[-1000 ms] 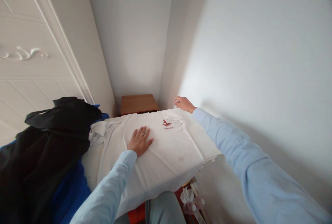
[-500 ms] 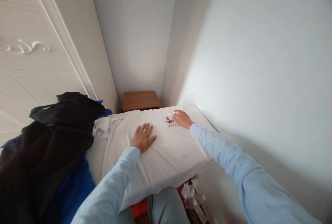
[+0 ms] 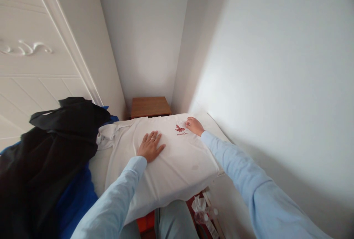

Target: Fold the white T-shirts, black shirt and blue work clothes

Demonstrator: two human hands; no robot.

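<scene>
White shirt [image 3: 177, 167], spread under both hands [image 3: 151, 146] [image 3: 195, 126]

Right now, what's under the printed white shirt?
A whitish flat surface shows past the left and right edges of the printed white shirt. Anything beneath its middle, where the left hand lies flat, is covered.

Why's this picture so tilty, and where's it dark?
Head view: the white panel leans and the right sleeve looks big, probably from a wide lens; head view: soft shadow lies on the wall beside that sleeve, and the black cloth hides many folds in darkness; head view: red letters on the white shirt end unclearly.
</scene>
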